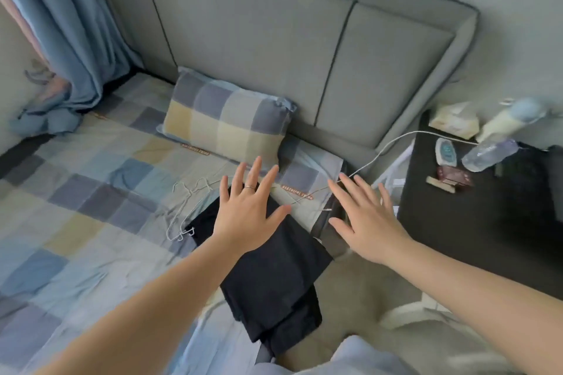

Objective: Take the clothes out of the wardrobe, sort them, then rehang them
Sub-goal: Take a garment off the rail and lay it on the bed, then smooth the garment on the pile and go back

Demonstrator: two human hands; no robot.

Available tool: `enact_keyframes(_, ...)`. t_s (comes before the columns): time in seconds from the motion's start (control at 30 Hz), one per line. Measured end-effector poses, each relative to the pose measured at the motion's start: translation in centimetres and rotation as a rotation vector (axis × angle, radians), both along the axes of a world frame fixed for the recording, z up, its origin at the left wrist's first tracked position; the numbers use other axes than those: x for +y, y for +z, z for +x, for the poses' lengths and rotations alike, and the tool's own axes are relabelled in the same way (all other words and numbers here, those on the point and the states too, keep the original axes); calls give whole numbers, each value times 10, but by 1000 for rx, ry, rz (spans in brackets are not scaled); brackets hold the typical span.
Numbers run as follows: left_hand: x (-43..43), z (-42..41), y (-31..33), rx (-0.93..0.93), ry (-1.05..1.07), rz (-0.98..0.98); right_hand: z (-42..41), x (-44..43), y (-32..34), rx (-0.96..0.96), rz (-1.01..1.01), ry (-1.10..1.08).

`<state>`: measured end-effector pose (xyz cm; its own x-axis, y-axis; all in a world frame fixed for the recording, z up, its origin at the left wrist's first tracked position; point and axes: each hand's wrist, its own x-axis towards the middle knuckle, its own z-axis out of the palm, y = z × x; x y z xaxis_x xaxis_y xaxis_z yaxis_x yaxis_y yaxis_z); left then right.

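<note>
1 dark garment (274, 271) (folded), 2 wire hangers (185, 207)

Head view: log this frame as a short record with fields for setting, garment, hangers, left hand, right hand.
setting: bed with checked sheet, pillow, dark nightstand on the right
garment: dark folded trousers at the bed's edge
hangers: wire hangers lying on the sheet, left of the trousers
left hand: open, fingers spread, over the trousers
right hand: open, empty, past the bed's edge
</note>
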<state>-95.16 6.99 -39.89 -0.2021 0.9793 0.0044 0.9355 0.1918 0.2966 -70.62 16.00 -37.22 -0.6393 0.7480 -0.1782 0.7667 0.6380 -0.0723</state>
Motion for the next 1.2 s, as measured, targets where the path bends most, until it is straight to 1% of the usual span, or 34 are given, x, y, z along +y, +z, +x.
enact_keyframes(0.13,44,56,41,-6,-193,102,66,-3,42,25,83,-147)
enact_keyframes(0.23,76,112,72,18,-329,171,121,-7,74,40,185,-255)
enact_keyframes(0.37,107,210,112,30,-517,274,210,-23,116,78,296,-427)
enact_keyframes(0.5,117,328,149,9,-694,365,320,-58,152,77,418,-622)
enact_keyframes(0.77,81,595,223,-59,-1083,554,560,-178,219,-37,584,-979)
enact_keyframes(0.87,56,692,250,-90,-1211,632,636,-227,254,-94,668,-1061)
enact_keyframes(1.03,14,829,314,-148,-1374,779,722,-300,319,-170,790,-1190)
enact_keyframes(1.2,-22,932,383,-242,-1509,899,781,-348,385,-306,881,-1309)
